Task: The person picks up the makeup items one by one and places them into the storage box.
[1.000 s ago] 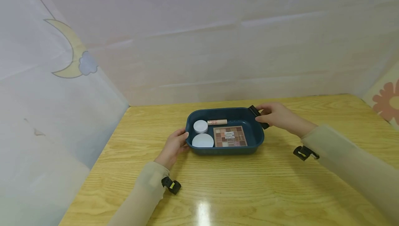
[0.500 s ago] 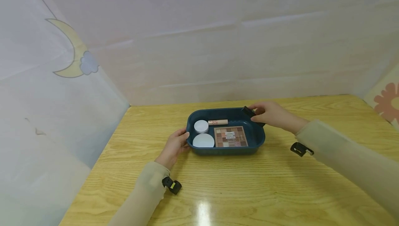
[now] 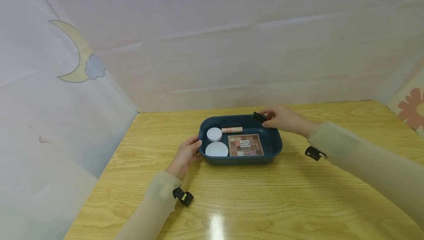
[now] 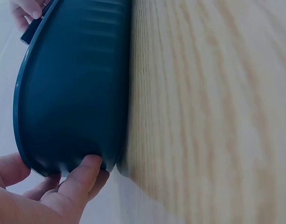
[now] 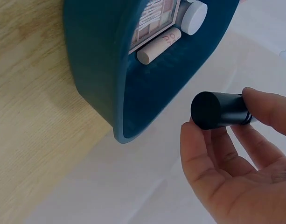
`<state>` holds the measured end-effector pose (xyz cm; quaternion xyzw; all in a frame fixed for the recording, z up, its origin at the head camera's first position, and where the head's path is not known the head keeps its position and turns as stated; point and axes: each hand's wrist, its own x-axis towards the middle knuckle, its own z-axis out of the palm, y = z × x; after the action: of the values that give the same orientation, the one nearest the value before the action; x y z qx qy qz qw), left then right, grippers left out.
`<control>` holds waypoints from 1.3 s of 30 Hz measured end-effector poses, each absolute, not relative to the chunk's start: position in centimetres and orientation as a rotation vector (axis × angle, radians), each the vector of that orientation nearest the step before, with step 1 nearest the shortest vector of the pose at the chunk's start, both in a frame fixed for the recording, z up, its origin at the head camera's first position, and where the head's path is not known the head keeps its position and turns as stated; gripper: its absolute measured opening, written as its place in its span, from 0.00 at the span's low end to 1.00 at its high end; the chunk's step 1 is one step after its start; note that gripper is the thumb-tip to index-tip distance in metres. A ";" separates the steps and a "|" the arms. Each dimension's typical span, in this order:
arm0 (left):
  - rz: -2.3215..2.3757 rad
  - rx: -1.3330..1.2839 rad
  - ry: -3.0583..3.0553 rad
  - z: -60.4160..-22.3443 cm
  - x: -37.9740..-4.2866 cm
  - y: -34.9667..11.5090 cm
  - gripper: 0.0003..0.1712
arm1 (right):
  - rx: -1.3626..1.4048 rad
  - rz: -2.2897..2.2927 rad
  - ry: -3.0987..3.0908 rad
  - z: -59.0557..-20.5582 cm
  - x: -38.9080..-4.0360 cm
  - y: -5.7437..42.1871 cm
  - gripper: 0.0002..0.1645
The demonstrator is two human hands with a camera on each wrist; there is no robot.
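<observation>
A dark blue oblong basin (image 3: 238, 161) stands on the wooden table in the head view. My left hand (image 3: 183, 157) grips its left end, thumb at the rim and fingers against the outer wall, as the left wrist view shows. Between thumb and fingers, my right hand (image 3: 285, 120) holds a black lipstick tube (image 5: 222, 111) over the basin's far right part. Inside the basin lie an eyeshadow palette (image 3: 246, 145), a peach-coloured tube (image 3: 232, 130), a small white round jar (image 3: 214, 134) and a wider white round case (image 3: 216, 149).
The wooden table (image 3: 251, 203) extends around the basin on all sides. Behind it hangs a pale cloth backdrop (image 3: 251, 59), with a printed moon (image 3: 74, 48) at left and a flower (image 3: 414, 105) at right. Each sleeve carries a black wrist mount.
My right hand has moved left with the black lipstick tube, from the basin's right end to over its far right part. The left hand and the basin have stayed nearly still.
</observation>
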<state>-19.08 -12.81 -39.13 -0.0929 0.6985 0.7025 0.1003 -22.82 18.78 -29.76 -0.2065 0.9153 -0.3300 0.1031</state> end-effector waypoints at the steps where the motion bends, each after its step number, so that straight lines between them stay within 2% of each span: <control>1: 2.079 -0.276 2.060 -39.1 -19.1 -12.8 0.24 | -0.605 -0.974 2.698 -29.7 -22.9 18.7 0.28; 17: 2.090 -0.255 2.045 -39.1 -19.1 -12.8 0.25 | -0.532 -0.949 2.625 -29.1 -24.4 17.2 0.30; 39: 2.094 -0.253 2.042 -39.0 -18.9 -12.5 0.24 | -0.453 -0.884 2.554 -29.2 -26.1 15.3 0.26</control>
<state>-18.88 -12.48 -39.00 -0.0857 0.6919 0.7095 0.1025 -26.10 15.29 -29.22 -0.1621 0.9133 -0.3161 0.1992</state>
